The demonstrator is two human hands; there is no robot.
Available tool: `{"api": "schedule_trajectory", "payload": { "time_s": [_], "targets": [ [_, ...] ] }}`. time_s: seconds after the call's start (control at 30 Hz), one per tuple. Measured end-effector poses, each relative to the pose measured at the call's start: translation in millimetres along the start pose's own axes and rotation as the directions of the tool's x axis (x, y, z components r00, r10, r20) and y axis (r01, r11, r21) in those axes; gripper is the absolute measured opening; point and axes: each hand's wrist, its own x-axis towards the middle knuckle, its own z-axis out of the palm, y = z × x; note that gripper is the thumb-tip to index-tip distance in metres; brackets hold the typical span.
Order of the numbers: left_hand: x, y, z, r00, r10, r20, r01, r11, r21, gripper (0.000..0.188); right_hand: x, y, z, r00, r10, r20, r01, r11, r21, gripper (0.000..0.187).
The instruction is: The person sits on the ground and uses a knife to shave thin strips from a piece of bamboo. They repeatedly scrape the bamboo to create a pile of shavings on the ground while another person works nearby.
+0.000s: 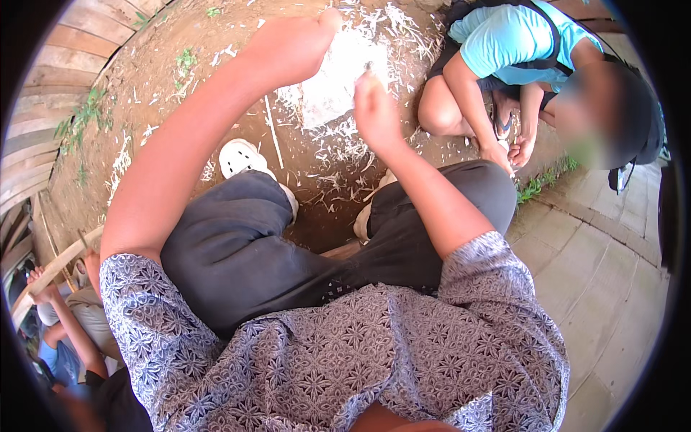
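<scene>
Brown earth (144, 93) is bordered by a plank wall (68, 61) on the left and grey paving (597, 288) on the right. At the right hand (376, 108), the fingers are curled and appear to be pinched on a small dark piece (370, 65), blurred by glare; its kind cannot be told. The left hand (306, 45) is clenched in a fist, set apart from the right, and whether anything is grasped in it cannot be made out. Between and below the 2 hands, a pale patch (324, 104) is washed out by strong light, so anything slender there could be lost to sight and its edge misjudged; a pinched finger or a slip could be caused that way. Were the grip to be loosened, the dark piece could be dropped among the pale shavings (353, 151) and be hard to find. Farther out, a thin pale stick (274, 133) is lying near the left white shoe (241, 158), where it could be snapped if the foot were shifted. Beside the right knee (486, 189), space is taken up by a crouching person (511, 43), whose hands could be knocked if that knee were swung outward.
</scene>
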Motion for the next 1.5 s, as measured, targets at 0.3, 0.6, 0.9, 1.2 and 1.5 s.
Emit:
{"api": "schedule_trajectory", "payload": {
  "time_s": [0.3, 0.6, 0.9, 1.2, 1.5],
  "targets": [
    [9, -1, -8, 0.999, 0.001, -0.048, -0.001, 1.0, -0.009, 0.023, -6, -25, -23, 0.928, -0.083, -0.362, 0.15, 0.975, 0.161, 0.029],
    [-4, 5, 4, 0.996, -0.084, 0.022, 0.085, 0.995, -0.048, 0.026, -24, -54, -39, 0.853, -0.109, -0.511, 0.359, 0.833, 0.421, 0.028],
    [-7, 18, -13, 0.995, -0.095, 0.018, 0.094, 0.995, 0.044, 0.024, -33, -67, -66, 0.979, -0.021, -0.205, 0.104, 0.908, 0.407, 0.047],
    [-5, -12, 5, 0.989, -0.139, -0.043, 0.14, 0.99, 0.01, 0.025, -31, -53, -52, 0.99, -0.035, -0.139, 0.09, 0.909, 0.408, 0.042],
    [-3, 8, -1, 0.992, -0.121, -0.029, 0.122, 0.992, 0.013, 0.024, -23, -24, -23, 0.979, -0.04, -0.202, 0.09, 0.965, 0.245, 0.035]
  ]
}}
